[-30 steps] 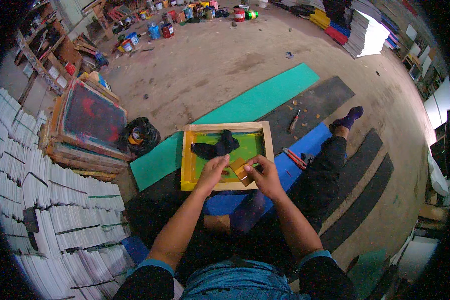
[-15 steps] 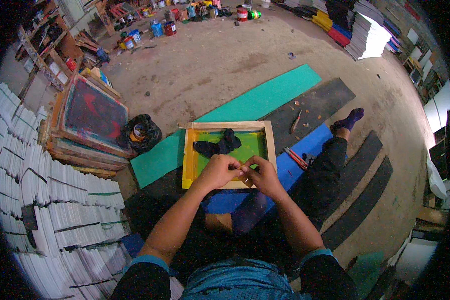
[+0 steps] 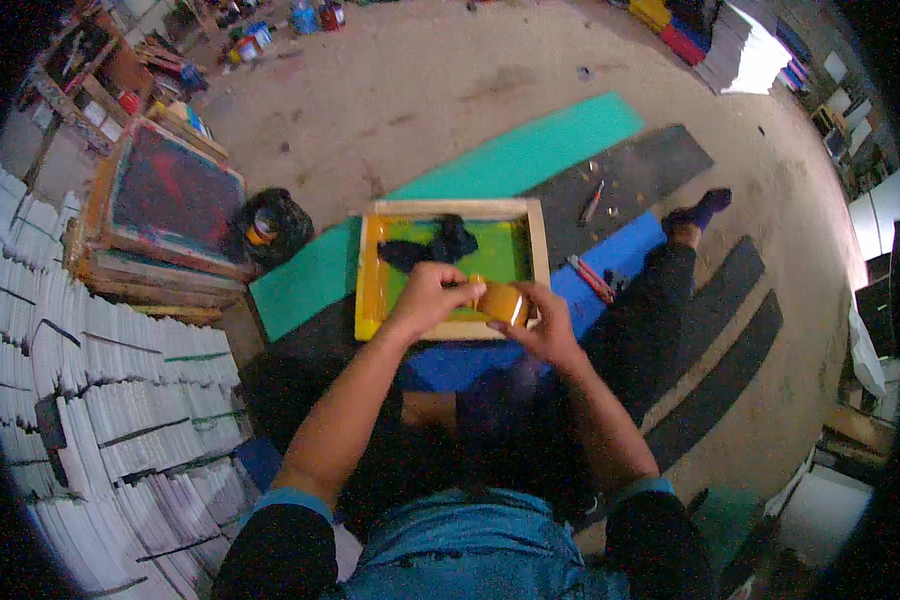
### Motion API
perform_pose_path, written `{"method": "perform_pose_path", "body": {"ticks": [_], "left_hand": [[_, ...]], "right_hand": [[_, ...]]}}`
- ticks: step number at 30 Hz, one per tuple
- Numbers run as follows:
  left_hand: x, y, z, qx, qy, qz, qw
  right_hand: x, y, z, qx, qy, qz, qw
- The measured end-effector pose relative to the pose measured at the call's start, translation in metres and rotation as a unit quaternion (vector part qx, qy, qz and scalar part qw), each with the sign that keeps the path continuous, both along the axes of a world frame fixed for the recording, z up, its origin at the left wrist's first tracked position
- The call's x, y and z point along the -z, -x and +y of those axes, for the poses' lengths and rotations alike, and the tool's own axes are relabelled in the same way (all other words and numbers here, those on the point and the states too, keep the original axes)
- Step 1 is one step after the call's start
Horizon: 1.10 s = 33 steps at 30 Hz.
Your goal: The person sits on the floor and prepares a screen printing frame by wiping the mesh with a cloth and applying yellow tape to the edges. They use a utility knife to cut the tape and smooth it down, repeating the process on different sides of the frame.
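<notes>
My right hand is closed around a roll of amber packing tape, its shiny side facing up. The fingers of my left hand pinch at the left side of that roll, on what looks like the tape's loose end. Both hands are over the near part of a wooden screen frame with green-yellow mesh, and amber tape runs along its left side. On the mesh lies a crumpled black cloth, just beyond my left hand.
Under the frame are green, black and blue foam strips. Red-handled pliers and a cutter-like tool lie to the right. Stacked screens, a black bag and white stacks stand left.
The tape roll, mostly hidden by my fingers before, has come into sight in my right hand. My hands are slightly farther apart. The whole view has shifted, so the scene sits higher.
</notes>
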State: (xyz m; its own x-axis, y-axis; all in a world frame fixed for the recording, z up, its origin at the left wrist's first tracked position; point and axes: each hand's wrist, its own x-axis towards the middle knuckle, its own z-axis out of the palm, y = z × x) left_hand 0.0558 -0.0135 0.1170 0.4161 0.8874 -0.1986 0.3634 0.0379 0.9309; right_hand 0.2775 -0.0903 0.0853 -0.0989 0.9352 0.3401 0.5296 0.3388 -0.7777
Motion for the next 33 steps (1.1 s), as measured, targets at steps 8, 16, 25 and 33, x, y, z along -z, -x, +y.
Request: {"method": "perform_pose_path", "body": {"ticks": [8,16,25,33], "left_hand": [[0.018,0.002,-0.019,-0.010,0.013,0.005,1.000],[0.056,0.028,-0.033,-0.058,0.102,-0.023,0.993],[0.104,0.055,-0.052,-0.094,0.146,-0.050,0.984],[0.119,0.092,-0.041,-0.156,0.147,-0.024,0.977]], "right_hand": [[0.000,-0.025,0.001,-0.081,0.059,-0.091,0.991],[0.026,-0.066,-0.026,-0.073,0.123,-0.197,0.970],[0.017,-0.075,-0.039,-0.082,0.175,-0.293,0.936],[0.056,-0.120,-0.048,-0.038,0.189,-0.340,0.920]]}}
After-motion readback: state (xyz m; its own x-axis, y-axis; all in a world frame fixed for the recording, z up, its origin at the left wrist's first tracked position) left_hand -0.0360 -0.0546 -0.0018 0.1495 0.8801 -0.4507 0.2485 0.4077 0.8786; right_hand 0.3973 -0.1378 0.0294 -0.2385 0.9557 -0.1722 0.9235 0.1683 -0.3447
